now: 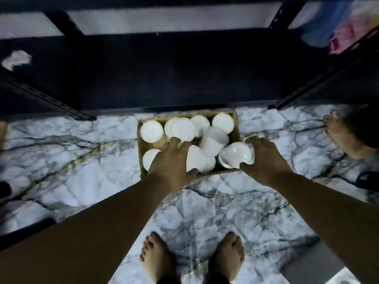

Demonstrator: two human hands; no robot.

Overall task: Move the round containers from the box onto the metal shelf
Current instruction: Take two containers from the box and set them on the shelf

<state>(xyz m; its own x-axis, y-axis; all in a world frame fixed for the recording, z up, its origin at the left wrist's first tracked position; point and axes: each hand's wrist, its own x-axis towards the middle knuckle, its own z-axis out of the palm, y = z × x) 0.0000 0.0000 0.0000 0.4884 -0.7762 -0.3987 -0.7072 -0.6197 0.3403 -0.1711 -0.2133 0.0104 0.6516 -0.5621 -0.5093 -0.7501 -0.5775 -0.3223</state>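
Observation:
A brown cardboard box [238,128] sits on the marble floor just in front of the dark metal shelf [174,74]. Several round white containers fill it, some upright like one at the back left [151,132], some tipped over. My left hand [170,160] reaches into the box's near left part, fingers wrapped around a white container [195,158]. My right hand [264,158] grips a clear-lidded round container [235,154] lying on its side at the box's near right corner.
The shelf's slotted black uprights [41,97] [320,87] angle out on both sides. My bare feet [155,259] stand on the marble floor [82,160]. Another person's bare foot [340,136] is at the right. Colourful cloth [344,31] lies at the top right.

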